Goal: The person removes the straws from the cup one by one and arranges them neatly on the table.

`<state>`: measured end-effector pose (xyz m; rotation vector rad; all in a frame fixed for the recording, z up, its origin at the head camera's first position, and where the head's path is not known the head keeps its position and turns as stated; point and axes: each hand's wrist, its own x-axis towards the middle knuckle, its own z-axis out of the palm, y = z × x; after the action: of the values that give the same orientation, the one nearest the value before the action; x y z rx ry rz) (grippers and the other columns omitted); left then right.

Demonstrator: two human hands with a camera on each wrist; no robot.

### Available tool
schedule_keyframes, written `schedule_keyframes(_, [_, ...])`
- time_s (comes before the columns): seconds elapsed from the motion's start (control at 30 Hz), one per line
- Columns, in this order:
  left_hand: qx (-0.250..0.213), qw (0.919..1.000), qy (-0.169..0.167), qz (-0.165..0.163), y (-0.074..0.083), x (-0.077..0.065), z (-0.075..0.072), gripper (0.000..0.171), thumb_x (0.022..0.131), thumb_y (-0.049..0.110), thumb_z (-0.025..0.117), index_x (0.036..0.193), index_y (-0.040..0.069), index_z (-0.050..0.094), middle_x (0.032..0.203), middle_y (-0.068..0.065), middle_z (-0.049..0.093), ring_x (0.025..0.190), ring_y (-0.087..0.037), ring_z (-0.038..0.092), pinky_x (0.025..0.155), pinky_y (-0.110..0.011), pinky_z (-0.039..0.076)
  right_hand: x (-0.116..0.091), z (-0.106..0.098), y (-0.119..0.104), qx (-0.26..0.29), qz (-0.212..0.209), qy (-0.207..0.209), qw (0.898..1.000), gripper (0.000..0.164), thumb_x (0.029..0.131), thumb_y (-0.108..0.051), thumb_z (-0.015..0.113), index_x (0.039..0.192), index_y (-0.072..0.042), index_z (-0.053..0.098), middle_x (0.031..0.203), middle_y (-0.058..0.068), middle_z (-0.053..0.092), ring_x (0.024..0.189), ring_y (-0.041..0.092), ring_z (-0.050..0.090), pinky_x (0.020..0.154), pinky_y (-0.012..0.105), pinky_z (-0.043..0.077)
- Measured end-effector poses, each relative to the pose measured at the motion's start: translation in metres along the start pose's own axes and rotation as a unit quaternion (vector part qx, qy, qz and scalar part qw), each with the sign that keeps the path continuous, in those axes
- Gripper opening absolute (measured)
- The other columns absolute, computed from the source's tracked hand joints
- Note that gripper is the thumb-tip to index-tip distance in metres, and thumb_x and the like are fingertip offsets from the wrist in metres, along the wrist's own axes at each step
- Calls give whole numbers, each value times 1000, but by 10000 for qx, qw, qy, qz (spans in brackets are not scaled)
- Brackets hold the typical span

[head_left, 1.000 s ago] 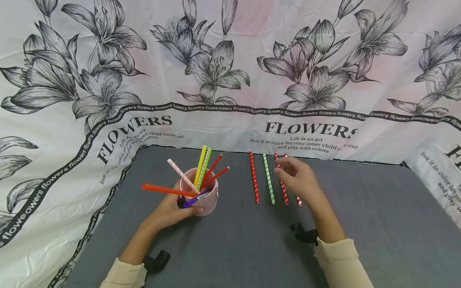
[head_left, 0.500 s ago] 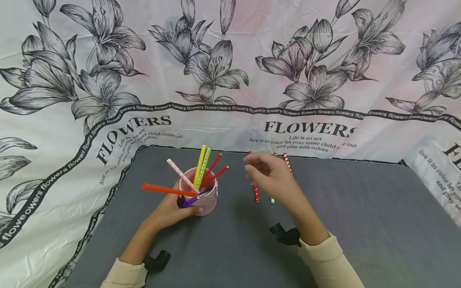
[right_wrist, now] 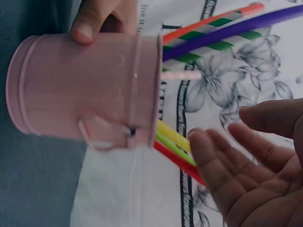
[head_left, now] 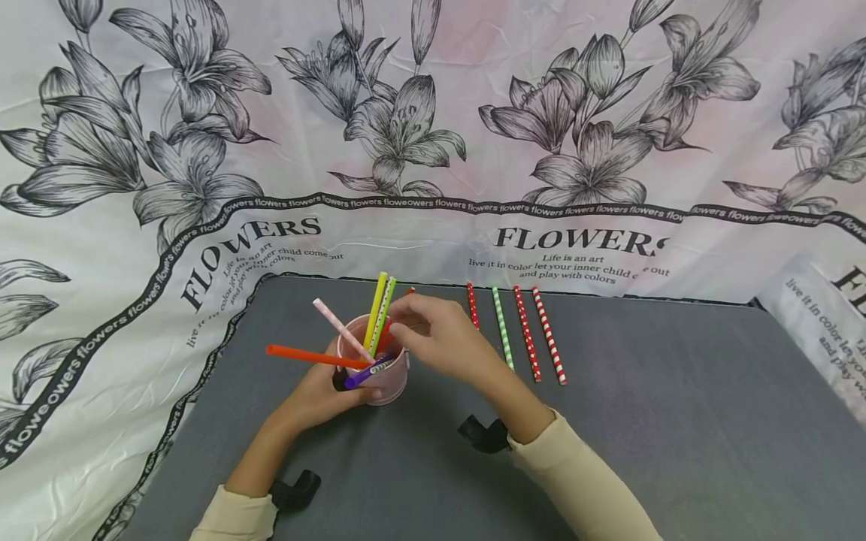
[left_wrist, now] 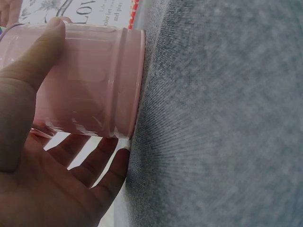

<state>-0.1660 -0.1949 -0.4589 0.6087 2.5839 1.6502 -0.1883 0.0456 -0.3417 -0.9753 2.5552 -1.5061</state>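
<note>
My left hand (head_left: pixel 321 394) holds a small pink metal bucket (head_left: pixel 391 387) upright on the grey table; the left wrist view shows the thumb on its wall (left_wrist: pixel 80 85) and fingers around the far side. Drinking straws lean out of it: an orange straw (head_left: pixel 304 353), a pink-and-white straw (head_left: pixel 334 321), a yellow straw (head_left: pixel 374 312), a lime dotted straw (head_left: pixel 386 304) and a purple straw (head_left: pixel 358 378). My right hand (head_left: pixel 443 334) is at the rim, partly covering the red straws. In the right wrist view, its thumb and fingers (right_wrist: pixel 213 175) stand apart near the red straw (right_wrist: pixel 177 163), nothing gripped.
To the right, a red dotted straw (head_left: pixel 473 304), a green-striped straw (head_left: pixel 502 327), another red dotted straw (head_left: pixel 528 334) and a red-striped straw (head_left: pixel 549 338) lie in a row on the table (head_left: pixel 676 406). A flower-printed cloth (head_left: pixel 419 240) hangs behind the table's back edge.
My right hand has moved left from above the row of straws to the bucket, uncovering most of the row. My left hand and the bucket have stayed in place.
</note>
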Motion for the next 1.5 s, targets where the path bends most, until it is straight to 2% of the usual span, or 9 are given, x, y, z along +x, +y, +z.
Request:
schedule_keyframes(0.2, [17,10000,6,-74,-2,-1,1,92,79,24,87,152,26,31,137,2,52,113,-21,57,96,-47,49,16,16,0,-121,669,-253,9974,52,97,-17,66,144,-2,49,115,8,70,101,17,68,84,33,56])
schedule_keyframes(0.37, [0,9999,-31,-141,-2,-1,2,88,80,25,86,151,21,34,140,-4,51,117,-23,57,100,-49,47,23,26,6,-49,992,-285,9946,56,98,-20,63,148,-7,43,116,3,71,100,14,68,83,32,56])
schedule_keyframes(0.53, [-20,9999,-28,-113,0,-2,2,91,81,23,85,154,16,30,140,-9,52,115,-27,59,97,-50,48,31,34,7,-163,1126,-346,9929,48,97,-21,65,142,-8,50,114,5,71,96,16,68,74,29,57])
schedule_keyframes(0.73, [-84,9999,-61,-37,-1,0,2,103,82,21,85,160,16,18,153,-9,42,129,-31,52,105,-57,38,40,42,6,-489,1093,-456,9918,30,96,-16,68,122,-5,60,105,9,73,83,15,71,63,24,56])
schedule_keyframes(0.83, [-55,10000,-50,-42,-1,0,2,98,82,21,85,158,16,23,150,-7,46,129,-30,52,107,-58,36,43,47,5,-701,1006,-585,9907,20,95,-15,70,111,-5,63,98,7,73,80,13,71,60,22,55])
schedule_keyframes(0.93, [-28,10000,-27,-36,-2,1,2,88,81,22,86,152,17,33,140,-3,54,121,-26,56,103,-56,42,46,51,4,-940,962,-686,9885,15,94,-16,72,103,-6,66,90,4,73,73,9,68,58,19,53])
schedule_keyframes(1.2, [-25,10000,-69,28,-1,0,1,64,82,21,85,135,15,50,124,-1,62,103,-21,61,90,-43,52,54,62,5,-1987,854,-952,9717,18,94,-26,72,86,-10,74,64,-6,61,54,8,53,47,19,43])
schedule_keyframes(1.33, [-41,10000,-69,5,-1,0,0,67,82,19,85,137,14,49,120,-3,63,94,-24,62,80,-36,54,56,65,4,-2301,895,-1064,9632,22,95,-29,72,83,-11,76,58,-7,58,52,8,52,45,19,41])
schedule_keyframes(1.5, [-195,9996,-106,-179,1,0,-1,77,81,18,85,145,14,43,128,-2,62,102,-22,62,87,-33,53,57,67,4,-2421,868,-999,9612,23,95,-29,71,80,-12,76,56,-7,57,52,8,51,45,19,39])
